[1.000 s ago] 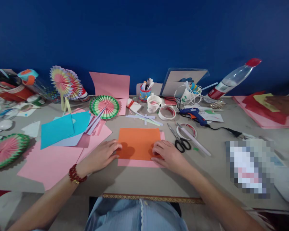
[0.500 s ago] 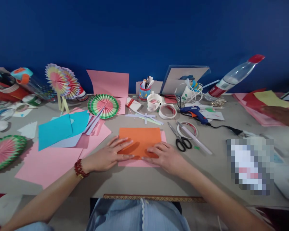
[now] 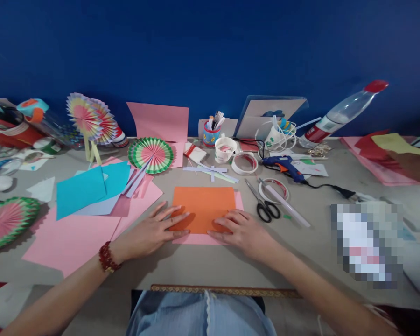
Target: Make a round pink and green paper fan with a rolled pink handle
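An orange sheet of paper [image 3: 203, 205] lies on a pink sheet [image 3: 196, 239] at the table's near middle. My left hand [image 3: 150, 231] rests flat with spread fingers on the orange sheet's lower left corner. My right hand [image 3: 243, 229] lies flat on its lower right edge, fingers stretched toward the left. Neither hand holds anything. A red bead bracelet [image 3: 107, 257] is on my left wrist.
Black scissors [image 3: 264, 205] and a white stick lie just right of the paper. Tape rolls [image 3: 244, 163], a blue glue gun [image 3: 283, 164], paper cups and a pen pot stand behind. Cyan paper [image 3: 87, 186], large pink sheets and folded paper fans [image 3: 151, 154] cover the left. Another person's hand [image 3: 415, 165] rests at far right.
My hands slid inward along the orange sheet's lower edge, fingers spreading flat over it. The other person's hand at the right edge moved lower on the red and pink papers.
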`<state>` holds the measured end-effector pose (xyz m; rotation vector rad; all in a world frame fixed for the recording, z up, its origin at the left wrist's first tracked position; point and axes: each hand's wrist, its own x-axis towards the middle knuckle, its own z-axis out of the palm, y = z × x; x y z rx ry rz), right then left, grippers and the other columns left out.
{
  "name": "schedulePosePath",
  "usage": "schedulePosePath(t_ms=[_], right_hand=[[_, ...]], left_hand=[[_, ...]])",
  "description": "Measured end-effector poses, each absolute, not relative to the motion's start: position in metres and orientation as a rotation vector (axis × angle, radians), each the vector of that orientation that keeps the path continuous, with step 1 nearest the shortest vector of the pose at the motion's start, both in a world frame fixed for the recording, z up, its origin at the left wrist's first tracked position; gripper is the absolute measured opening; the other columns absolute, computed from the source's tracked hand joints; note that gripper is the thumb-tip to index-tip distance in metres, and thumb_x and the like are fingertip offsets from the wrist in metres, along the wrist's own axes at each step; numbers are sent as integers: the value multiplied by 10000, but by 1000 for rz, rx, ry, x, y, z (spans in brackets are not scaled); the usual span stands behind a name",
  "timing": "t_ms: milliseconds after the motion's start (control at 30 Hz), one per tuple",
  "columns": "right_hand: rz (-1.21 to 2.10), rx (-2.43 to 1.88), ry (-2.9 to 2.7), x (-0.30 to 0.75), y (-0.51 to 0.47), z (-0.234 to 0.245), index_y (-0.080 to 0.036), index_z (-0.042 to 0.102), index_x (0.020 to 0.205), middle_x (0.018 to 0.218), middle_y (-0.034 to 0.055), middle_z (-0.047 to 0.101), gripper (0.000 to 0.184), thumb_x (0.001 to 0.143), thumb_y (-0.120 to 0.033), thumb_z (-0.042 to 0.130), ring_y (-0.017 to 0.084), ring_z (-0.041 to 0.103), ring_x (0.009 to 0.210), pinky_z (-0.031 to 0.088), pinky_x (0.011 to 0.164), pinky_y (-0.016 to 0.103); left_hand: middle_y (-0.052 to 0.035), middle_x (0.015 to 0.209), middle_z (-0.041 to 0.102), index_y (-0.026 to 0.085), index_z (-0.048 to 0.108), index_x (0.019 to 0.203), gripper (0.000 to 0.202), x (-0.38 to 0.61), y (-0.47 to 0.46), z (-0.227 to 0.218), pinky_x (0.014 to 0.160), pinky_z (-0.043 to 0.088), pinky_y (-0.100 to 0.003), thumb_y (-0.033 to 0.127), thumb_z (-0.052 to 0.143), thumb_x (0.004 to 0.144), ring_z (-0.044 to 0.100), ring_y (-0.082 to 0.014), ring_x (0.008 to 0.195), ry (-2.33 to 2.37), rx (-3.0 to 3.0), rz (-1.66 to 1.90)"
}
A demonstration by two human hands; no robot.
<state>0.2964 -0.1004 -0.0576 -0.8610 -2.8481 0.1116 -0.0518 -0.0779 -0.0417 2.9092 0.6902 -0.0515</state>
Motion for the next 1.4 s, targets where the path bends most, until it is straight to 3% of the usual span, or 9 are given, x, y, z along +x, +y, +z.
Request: schedulePosePath(t_ms=[167, 300, 467, 567, 667, 733, 867, 933, 1400], right_hand=[[106, -876, -2807, 302, -106, -62, -357, 595, 1337, 1321, 15, 641, 437, 936, -181, 593, 234, 514, 1156, 376, 1038, 426], [107, -877, -2796, 302, -109, -66, -353, 599, 1332, 1331, 24, 636, 435, 932, -183, 601, 240, 523, 1155, 391, 1041, 444], [155, -908, -2789, 299, -107, -62, -346, 652, 1262, 1305, 42, 647, 374, 921, -194, 624, 253, 537, 1159, 419, 1025, 461], [334, -935, -2731, 303, -106, -53, -335, 645, 1281, 1300, 59, 641, 416, 928, -135, 554, 245, 540, 1193, 414, 1049, 457], [607, -1026, -2509, 312, -107, -44, -266, 631, 1285, 1248, 84, 647, 409, 967, -104, 431, 200, 566, 1168, 457, 1004, 369], [696, -1141, -2333, 315, -109, -41, -227, 644, 1206, 1156, 89, 665, 321, 994, -140, 419, 194, 589, 1097, 479, 944, 343], [675, -1314, -2265, 313, -117, -42, -204, 636, 912, 990, 70, 647, 94, 954, -190, 553, 220, 584, 970, 473, 874, 371], [636, -1379, -2285, 311, -118, -44, -205, 603, 834, 966, 62, 626, 90, 924, -200, 611, 228, 570, 949, 464, 866, 382], [441, -1494, -2365, 311, -116, -48, -211, 579, 794, 994, 49, 618, 138, 890, -223, 677, 226, 545, 948, 441, 889, 385]], left_hand=[[10, 1621, 310, 353, 358, 1518, 650, -66, -91, -33, 1237, 64, -556, 124, 459, 918, 197, -250, 1523, 758, 2808, -5], [-69, 1601, 344, 271, 251, 1566, 629, -48, -101, -25, 1231, 45, -579, 359, 475, 984, 220, -271, 1516, 723, 2703, 99], [-141, 1626, 254, 146, 152, 1587, 819, 3, -113, -38, 1252, 136, -452, 582, 454, 964, 206, -258, 1520, 609, 2709, 85], [-144, 1638, 215, 129, 96, 1592, 944, 15, -117, -51, 1248, 162, -424, 669, 468, 913, 184, -264, 1525, 602, 2736, 76], [-140, 1645, 197, 133, 52, 1593, 1003, 13, -118, -56, 1249, 152, -431, 722, 446, 884, 172, -263, 1528, 585, 2764, 55], [-141, 1648, 185, 133, 44, 1593, 1006, 10, -118, -55, 1248, 146, -434, 732, 429, 883, 166, -264, 1529, 574, 2780, 41], [-137, 1650, 179, 137, 48, 1593, 1015, 10, -117, -52, 1246, 155, -429, 733, 447, 875, 173, -265, 1527, 585, 2777, 46], [-133, 1648, 187, 144, 56, 1594, 1006, 11, -118, -51, 1245, 162, -430, 729, 450, 877, 177, -263, 1526, 587, 2771, 53], [-137, 1651, 161, 143, 73, 1595, 971, 12, -117, -49, 1248, 108, -434, 733, 400, 895, 150, -270, 1532, 587, 2749, -13]])
